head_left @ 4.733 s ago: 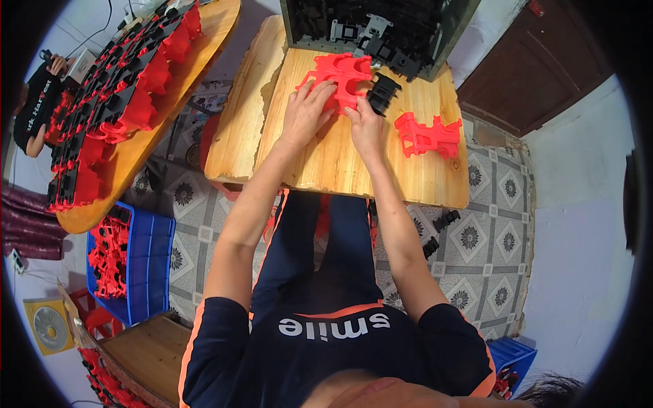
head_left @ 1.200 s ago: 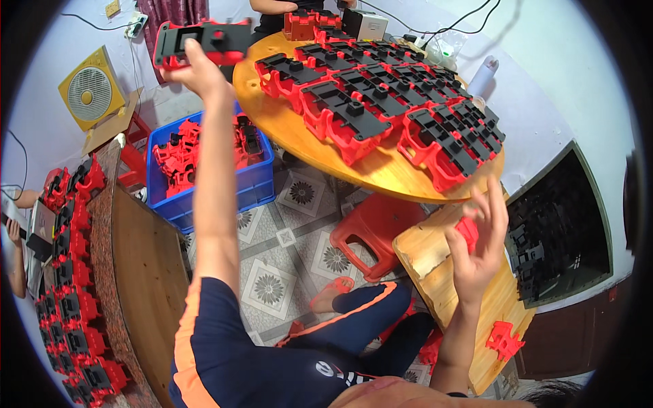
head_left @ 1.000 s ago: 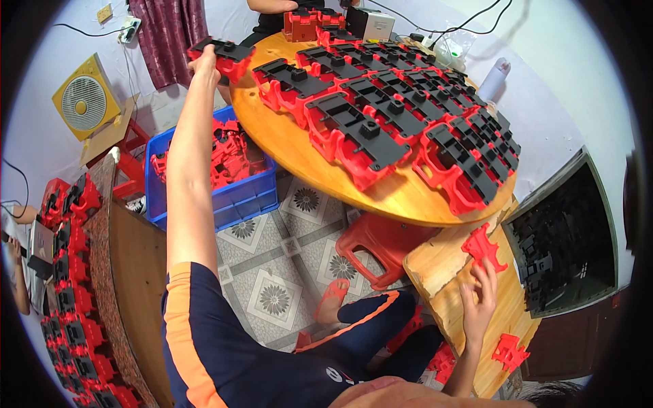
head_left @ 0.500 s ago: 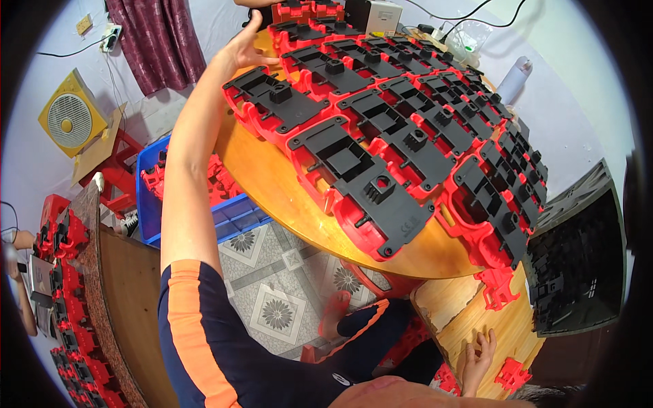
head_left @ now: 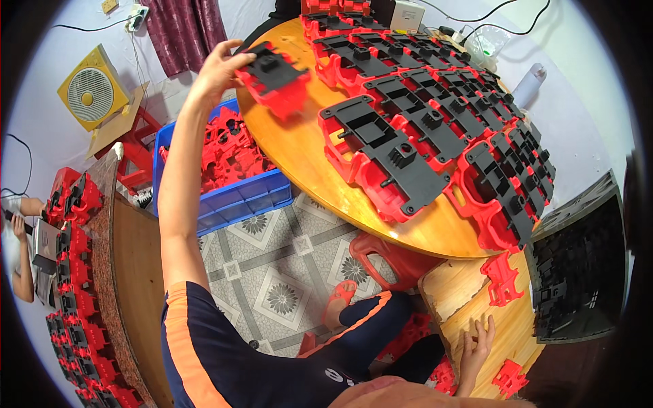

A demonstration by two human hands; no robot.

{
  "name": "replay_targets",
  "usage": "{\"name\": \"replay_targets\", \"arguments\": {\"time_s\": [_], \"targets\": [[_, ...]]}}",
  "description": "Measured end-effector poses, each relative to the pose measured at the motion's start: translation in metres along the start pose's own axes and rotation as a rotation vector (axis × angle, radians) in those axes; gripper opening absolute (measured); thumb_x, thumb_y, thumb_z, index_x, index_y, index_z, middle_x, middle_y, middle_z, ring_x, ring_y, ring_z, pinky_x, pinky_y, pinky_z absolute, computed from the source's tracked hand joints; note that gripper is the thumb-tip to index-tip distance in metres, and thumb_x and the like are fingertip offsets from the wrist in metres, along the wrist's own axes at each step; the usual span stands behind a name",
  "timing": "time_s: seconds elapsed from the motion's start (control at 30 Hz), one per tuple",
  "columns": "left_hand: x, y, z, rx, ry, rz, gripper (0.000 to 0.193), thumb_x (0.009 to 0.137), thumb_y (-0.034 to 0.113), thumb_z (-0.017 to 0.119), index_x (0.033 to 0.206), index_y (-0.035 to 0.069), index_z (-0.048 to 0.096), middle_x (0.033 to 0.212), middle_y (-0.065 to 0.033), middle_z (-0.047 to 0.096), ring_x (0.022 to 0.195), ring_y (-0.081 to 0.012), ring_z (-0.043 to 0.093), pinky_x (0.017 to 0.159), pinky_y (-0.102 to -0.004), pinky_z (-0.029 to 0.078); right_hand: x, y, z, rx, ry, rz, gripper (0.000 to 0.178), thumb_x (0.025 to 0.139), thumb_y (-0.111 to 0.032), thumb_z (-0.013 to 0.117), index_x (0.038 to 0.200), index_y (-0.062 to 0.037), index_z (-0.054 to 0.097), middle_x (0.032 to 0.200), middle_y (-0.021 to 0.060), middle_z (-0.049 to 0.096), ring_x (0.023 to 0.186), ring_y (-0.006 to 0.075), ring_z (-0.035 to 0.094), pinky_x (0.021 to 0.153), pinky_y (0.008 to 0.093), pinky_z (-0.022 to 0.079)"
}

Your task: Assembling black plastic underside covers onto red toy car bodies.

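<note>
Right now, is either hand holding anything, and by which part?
The left hand holds a red and black assembly by its left edge, above the round table. The right hand holds nothing; it rests on the wooden board.

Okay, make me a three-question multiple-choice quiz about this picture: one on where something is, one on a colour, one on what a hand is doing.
1. Where does the blue crate stand?
A. On the round wooden table
B. On the tiled floor beside the round wooden table
C. On the small wooden bench

2. What colours is the assembled part in the left hand?
A. Red body with a black plate on top
B. All blue
C. Yellow and white

3. What is the right hand doing?
A. Gripping a black plate
B. Lifting a red part
C. Resting open on the small wooden bench, holding nothing

Answers:
1 B, the crate sits on the patterned tiles next to the round wooden table.
2 A, a black plate tops a red body in the left hand.
3 C, its fingers are spread on bare wood.
</note>
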State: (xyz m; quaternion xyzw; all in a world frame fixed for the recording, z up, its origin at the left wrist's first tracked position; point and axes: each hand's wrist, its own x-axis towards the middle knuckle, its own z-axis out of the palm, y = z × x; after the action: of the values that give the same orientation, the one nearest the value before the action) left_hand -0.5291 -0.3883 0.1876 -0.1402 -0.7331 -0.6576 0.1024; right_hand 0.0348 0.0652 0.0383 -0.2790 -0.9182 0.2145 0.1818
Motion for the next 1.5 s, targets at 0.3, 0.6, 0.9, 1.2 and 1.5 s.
{"name": "replay_targets", "arguments": {"time_s": [0.3,0.6,0.9,1.2,1.5], "targets": [[0.187,-0.084,0.019,0.240,0.293,0.086,0.053,0.089,0.039,0.067,0.124,0.000,0.059,0.104,-0.0137,0.068,0.092,-0.0267,0.064,0.083,-0.0400,0.051,-0.030,0.006,0.008,-0.090,-0.001,-0.034,0.040,0.080,0.008,0.066,0.118,-0.0003,0.062,0.145,0.0237,0.039,0.131,0.0388,0.045,0.101,0.0401,0.043],[-0.125,0.055,0.147,-0.089,0.083,0.813,0.071,0.079,0.062,0.064,0.131,0.015,0.056,0.141,-0.0178,0.044,0.130,-0.0400,0.040,0.105,-0.0519,0.034,-0.025,0.001,0.002,-0.089,0.032,0.042,0.040,0.081,0.010,0.064,0.119,-0.0012,0.061,0.146,0.0233,0.039,0.132,0.0394,0.044,0.102,0.0414,0.042],[-0.180,0.042,0.115,0.656,0.180,0.711,0.081,0.057,0.046,0.082,0.128,0.016,0.056,0.131,-0.0123,0.049,0.134,-0.0413,0.032,0.105,-0.0584,0.029,-0.028,0.006,0.001,-0.057,0.064,-0.040,0.037,0.082,0.006,0.065,0.119,0.0003,0.061,0.146,0.0243,0.038,0.130,0.0385,0.046,0.100,0.0407,0.043],[0.013,-0.047,0.043,0.621,0.150,0.715,0.087,0.067,0.047,0.083,0.140,0.019,0.045,0.153,-0.0197,0.028,0.143,-0.0436,0.019,0.116,-0.0530,0.021,-0.051,0.013,0.002,-0.085,0.094,-0.099,0.036,0.082,0.008,0.063,0.118,0.0014,0.059,0.146,0.0248,0.038,0.128,0.0397,0.048,0.098,0.0391,0.046],[-0.201,0.068,0.229,0.610,0.081,0.810,0.073,0.067,0.038,0.083,0.129,0.019,0.050,0.142,-0.0239,0.031,0.130,-0.0567,0.026,0.101,-0.0575,0.039,-0.050,-0.007,-0.003,-0.155,0.095,-0.140,0.030,0.083,0.005,0.064,0.113,0.0045,0.062,0.146,0.0237,0.038,0.118,0.0370,0.057,0.095,0.0376,0.048]]}}
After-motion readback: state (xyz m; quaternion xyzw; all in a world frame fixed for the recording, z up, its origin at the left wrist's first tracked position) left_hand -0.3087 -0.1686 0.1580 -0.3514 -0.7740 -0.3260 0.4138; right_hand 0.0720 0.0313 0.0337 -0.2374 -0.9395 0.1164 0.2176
